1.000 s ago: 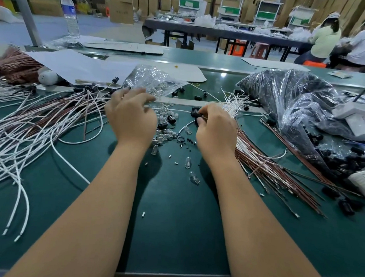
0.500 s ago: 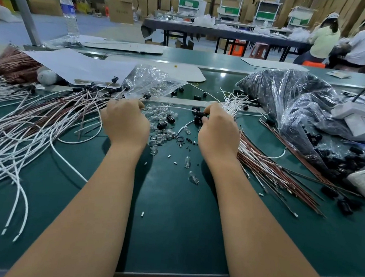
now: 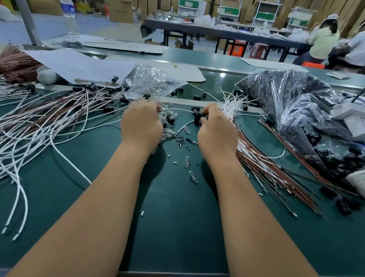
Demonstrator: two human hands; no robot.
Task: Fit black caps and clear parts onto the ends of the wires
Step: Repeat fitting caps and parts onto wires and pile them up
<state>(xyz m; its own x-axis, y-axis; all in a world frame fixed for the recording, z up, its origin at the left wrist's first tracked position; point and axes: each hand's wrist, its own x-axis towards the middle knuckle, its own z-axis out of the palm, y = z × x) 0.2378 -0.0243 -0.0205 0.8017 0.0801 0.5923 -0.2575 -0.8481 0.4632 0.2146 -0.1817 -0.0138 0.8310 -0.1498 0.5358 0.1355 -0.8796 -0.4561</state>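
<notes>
Green-topped bench (image 3: 182,225). At left, tangle of white and brown wires (image 3: 33,123), several tipped with black caps. At centre, loose clear bulbs (image 3: 186,161), black caps (image 3: 170,118). At right, straight bundle of brown wires (image 3: 268,166), plastic bag of black caps (image 3: 292,102). Behind, white paper sheet (image 3: 78,64), clear bag (image 3: 151,82).

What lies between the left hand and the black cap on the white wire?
Nothing solid: the white wire spans a bare gap from the left hand to the small black cap pinched by the right hand.
</notes>
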